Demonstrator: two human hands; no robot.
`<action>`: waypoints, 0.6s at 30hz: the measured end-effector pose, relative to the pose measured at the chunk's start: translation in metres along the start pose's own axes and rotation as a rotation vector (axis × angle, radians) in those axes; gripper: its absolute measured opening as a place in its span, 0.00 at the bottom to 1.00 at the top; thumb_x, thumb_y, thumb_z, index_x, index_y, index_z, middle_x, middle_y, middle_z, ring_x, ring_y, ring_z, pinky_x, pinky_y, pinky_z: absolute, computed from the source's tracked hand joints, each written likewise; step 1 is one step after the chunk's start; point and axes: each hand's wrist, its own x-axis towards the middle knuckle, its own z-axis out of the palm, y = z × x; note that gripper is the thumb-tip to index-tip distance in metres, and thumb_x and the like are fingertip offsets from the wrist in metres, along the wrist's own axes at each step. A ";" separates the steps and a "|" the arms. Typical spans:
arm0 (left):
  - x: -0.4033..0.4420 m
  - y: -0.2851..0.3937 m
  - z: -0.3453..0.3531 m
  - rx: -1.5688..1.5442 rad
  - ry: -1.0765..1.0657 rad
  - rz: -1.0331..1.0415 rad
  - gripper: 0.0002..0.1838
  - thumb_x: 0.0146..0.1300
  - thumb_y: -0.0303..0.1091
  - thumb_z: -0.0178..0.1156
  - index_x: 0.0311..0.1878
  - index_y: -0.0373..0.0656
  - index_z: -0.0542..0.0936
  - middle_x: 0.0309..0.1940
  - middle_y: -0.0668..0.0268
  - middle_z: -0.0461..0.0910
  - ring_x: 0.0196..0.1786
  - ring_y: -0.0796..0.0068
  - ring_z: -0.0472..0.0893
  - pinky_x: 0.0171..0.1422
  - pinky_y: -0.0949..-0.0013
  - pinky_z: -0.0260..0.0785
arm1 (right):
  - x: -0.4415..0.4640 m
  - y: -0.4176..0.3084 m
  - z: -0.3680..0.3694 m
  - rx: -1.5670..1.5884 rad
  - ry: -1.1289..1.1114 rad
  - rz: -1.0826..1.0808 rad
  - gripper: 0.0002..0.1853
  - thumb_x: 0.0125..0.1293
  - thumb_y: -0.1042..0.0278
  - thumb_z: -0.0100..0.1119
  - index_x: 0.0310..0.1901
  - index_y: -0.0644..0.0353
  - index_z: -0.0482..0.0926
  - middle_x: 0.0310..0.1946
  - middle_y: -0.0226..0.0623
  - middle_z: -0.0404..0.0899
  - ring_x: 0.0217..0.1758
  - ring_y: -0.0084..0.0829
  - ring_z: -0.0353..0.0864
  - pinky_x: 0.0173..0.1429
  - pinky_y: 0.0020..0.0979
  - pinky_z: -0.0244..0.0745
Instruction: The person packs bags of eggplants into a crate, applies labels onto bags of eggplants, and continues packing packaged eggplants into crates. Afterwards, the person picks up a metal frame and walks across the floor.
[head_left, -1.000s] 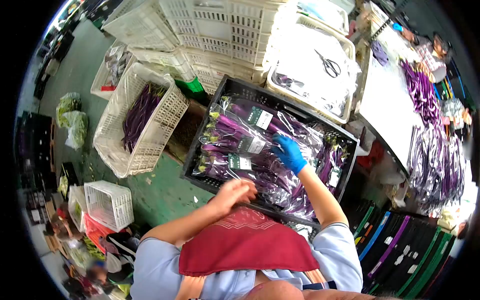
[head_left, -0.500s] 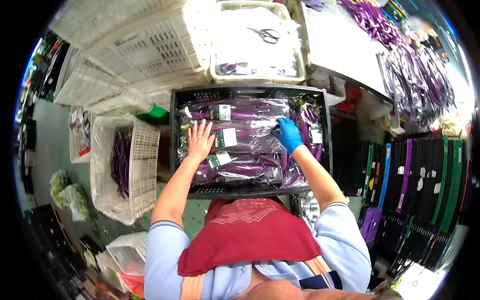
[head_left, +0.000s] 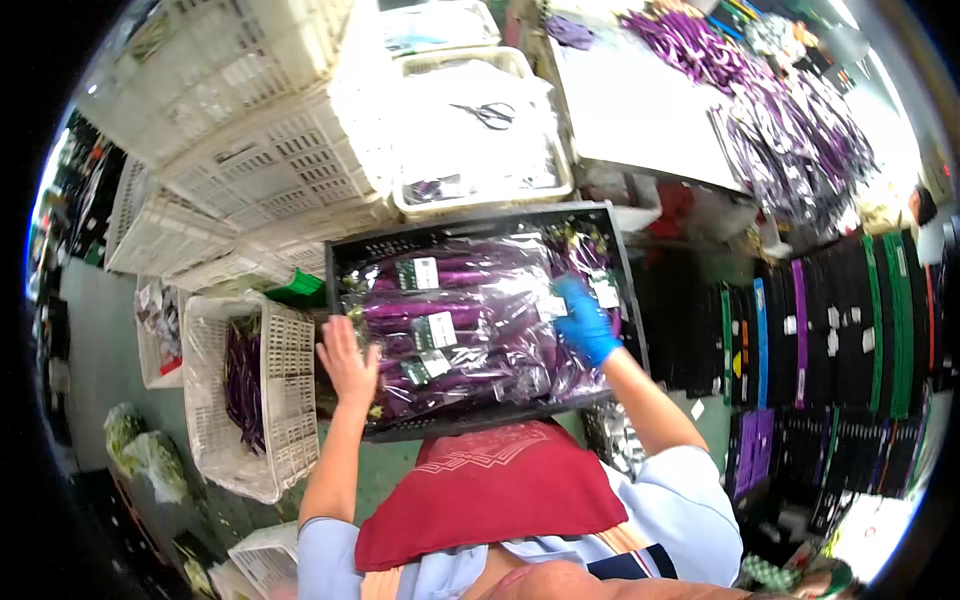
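A black crate (head_left: 485, 222) holds several clear plastic bags of long purple eggplants (head_left: 430, 310), each with a green-and-white label. Most bags lie crosswise; others lie lengthwise at the right end. My bare left hand (head_left: 350, 366) is over the crate's left rim, fingers stretched out and thumb apart; whether it presses on the rim I cannot tell. In a blue glove, my right hand (head_left: 588, 325) rests on the bags toward the right side, fingers extended and thumb apart, gripping nothing that I can see.
Left of the crate stands a white basket (head_left: 292, 385) with loose eggplants. White crates (head_left: 270, 160) are stacked behind it. Beyond my crate, scissors (head_left: 488, 114) lie on a lined tray (head_left: 560, 170). More eggplants (head_left: 690, 45) lie on a white table (head_left: 640, 115); folded crates (head_left: 845, 330) stand at right.
My left hand has moved off the bags leftward to the crate's edge. The right hand stays over the right-hand bags. The crate sits lower in view and slightly tilted.
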 end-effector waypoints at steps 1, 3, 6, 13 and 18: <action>0.006 -0.018 0.005 -0.037 0.141 -0.159 0.34 0.55 0.45 0.56 0.63 0.41 0.60 0.63 0.52 0.56 0.67 0.54 0.53 0.66 0.48 0.44 | 0.011 -0.010 -0.037 -0.149 0.139 0.093 0.24 0.51 0.69 0.59 0.51 0.61 0.66 0.45 0.46 0.68 0.50 0.40 0.68 0.52 0.35 0.65; 0.015 -0.081 0.062 -0.306 -0.081 -0.442 0.25 0.56 0.41 0.56 0.54 0.38 0.67 0.48 0.52 0.72 0.51 0.55 0.72 0.52 0.53 0.65 | 0.018 0.098 -0.065 -0.599 0.397 -0.039 0.28 0.51 0.70 0.59 0.55 0.64 0.63 0.48 0.51 0.68 0.50 0.41 0.69 0.54 0.37 0.63; 0.039 -0.068 0.030 -1.171 -0.466 -0.791 0.11 0.57 0.36 0.57 0.25 0.41 0.71 0.15 0.70 0.69 0.15 0.80 0.66 0.17 0.75 0.57 | 0.022 0.188 -0.069 0.435 0.168 0.537 0.19 0.56 0.69 0.56 0.48 0.67 0.69 0.30 0.32 0.74 0.26 0.23 0.71 0.31 0.24 0.71; 0.006 -0.056 0.008 -1.290 -0.303 -0.824 0.18 0.52 0.39 0.61 0.15 0.43 0.67 0.08 0.70 0.62 0.07 0.79 0.59 0.12 0.72 0.48 | 0.069 0.185 -0.085 1.042 -0.577 0.765 0.14 0.62 0.60 0.47 0.41 0.61 0.75 0.28 0.36 0.74 0.23 0.28 0.72 0.25 0.29 0.70; -0.086 -0.060 -0.044 -1.306 -0.184 -0.886 0.17 0.55 0.36 0.58 0.16 0.40 0.66 0.04 0.68 0.60 0.05 0.75 0.60 0.12 0.68 0.53 | 0.078 0.090 -0.120 0.379 -0.406 0.722 0.19 0.57 0.51 0.55 0.40 0.58 0.70 0.45 0.44 0.70 0.42 0.32 0.74 0.38 0.32 0.76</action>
